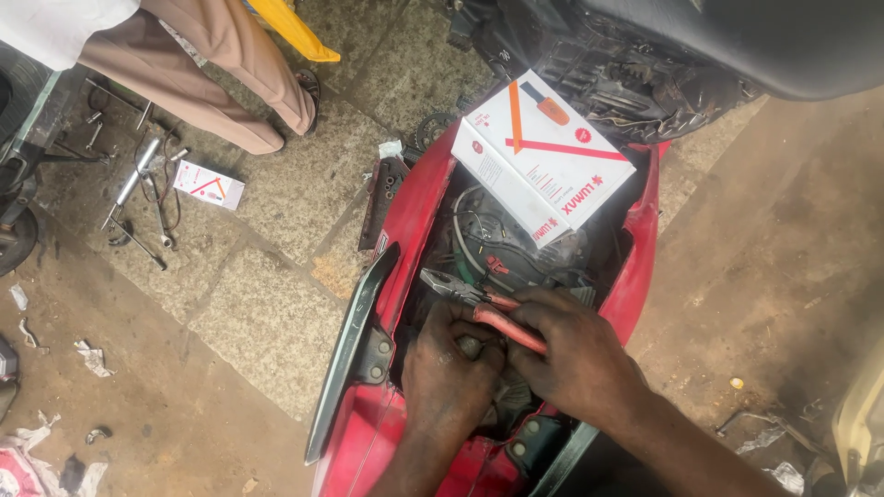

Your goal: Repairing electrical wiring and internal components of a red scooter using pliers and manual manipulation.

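Note:
My right hand [580, 354] grips a pair of red-handled pliers [479, 306], whose jaws point up and left over the open rear body of a red scooter [410, 221]. Beside it, my left hand [448, 368] is closed around a small dark part down inside the scooter's opening; what that part is I cannot tell. Wires and cables [479, 244] lie in the cavity just beyond both hands. A white cardboard box with orange stripes [543, 156] rests across the far end of the opening.
A person in beige trousers [198, 64] stands at the upper left on stone paving. Loose tools and metal rods [138, 198] and a small white box [209, 184] lie near them. A black seat [737, 37] fills the upper right. Paper scraps litter the left floor.

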